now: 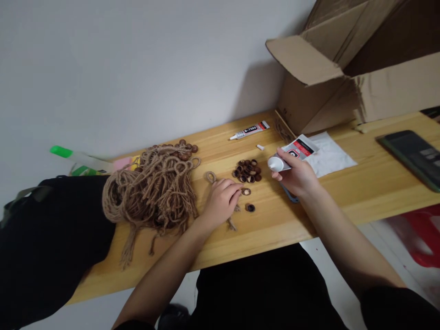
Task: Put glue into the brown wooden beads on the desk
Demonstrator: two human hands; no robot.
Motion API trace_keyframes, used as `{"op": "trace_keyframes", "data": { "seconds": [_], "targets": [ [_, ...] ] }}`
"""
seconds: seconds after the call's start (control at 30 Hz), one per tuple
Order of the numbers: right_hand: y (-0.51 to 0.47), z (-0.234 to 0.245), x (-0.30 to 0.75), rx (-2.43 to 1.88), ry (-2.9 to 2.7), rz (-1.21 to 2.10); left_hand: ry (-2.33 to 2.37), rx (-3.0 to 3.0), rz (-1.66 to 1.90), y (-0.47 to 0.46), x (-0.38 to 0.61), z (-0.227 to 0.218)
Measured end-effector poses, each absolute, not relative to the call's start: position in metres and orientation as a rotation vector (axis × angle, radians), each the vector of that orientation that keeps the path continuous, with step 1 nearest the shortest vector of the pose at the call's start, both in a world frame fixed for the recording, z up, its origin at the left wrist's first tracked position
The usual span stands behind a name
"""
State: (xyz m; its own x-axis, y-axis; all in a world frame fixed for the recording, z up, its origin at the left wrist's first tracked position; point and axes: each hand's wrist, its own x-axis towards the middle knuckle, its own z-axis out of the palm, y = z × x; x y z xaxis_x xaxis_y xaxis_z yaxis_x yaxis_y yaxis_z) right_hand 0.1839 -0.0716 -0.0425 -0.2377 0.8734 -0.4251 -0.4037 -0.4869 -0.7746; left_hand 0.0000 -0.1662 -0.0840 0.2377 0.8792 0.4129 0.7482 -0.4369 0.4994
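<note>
My right hand point(302, 176) is closed around a large glue tube point(302, 146) with a white, red and black label, its round white nozzle end point(276, 163) facing left. My left hand point(223, 199) rests on the table over a knotted twine cord point(211, 176); a loop shows above the hand and a frayed end below. Its fingers are bent and pressed together, and what lies between them is hidden. Beside the fingertips lies a half shell point(246, 191) with a pale inside. Another dark half shell point(250, 208) sits just below. A pile of brown half shells point(246, 171) lies between my hands.
Left is a heap of knotted twine cords point(154, 188), with brown round balls point(185, 149) behind and a black bag point(51, 247) alongside. A smaller B-7000 tube point(250, 130), a white cap point(260, 147), a white packet point(332, 153), a phone point(410, 156) and a cardboard box point(316, 101) are also here.
</note>
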Motion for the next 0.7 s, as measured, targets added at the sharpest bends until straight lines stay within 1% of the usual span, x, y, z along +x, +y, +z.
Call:
{"op": "trace_keyframes", "data": {
  "seconds": [0.13,0.37,0.47,0.53,0.6,0.7],
  "targets": [
    [-0.072,-0.041,0.183,-1.119,-0.692,1.82,1.582,2.266,0.975,-0.168,-0.002,-0.08],
    [-0.072,-0.041,0.185,-1.103,-0.735,1.832,1.807,2.171,0.912,-0.17,-0.002,-0.08],
    [-0.072,-0.039,0.185,-1.108,-0.764,1.831,1.828,2.036,0.99,-0.17,-0.005,-0.077],
    [-0.072,-0.038,0.185,-1.139,-0.747,1.821,1.708,1.892,1.117,-0.17,-0.007,-0.068],
    [-0.072,-0.038,0.185,-1.146,-0.726,1.817,1.39,1.755,1.18,-0.171,-0.007,-0.054],
    [-0.072,-0.04,0.186,-1.081,-0.736,1.838,0.998,1.708,0.923,-0.17,0.002,-0.032]
  ]
}}
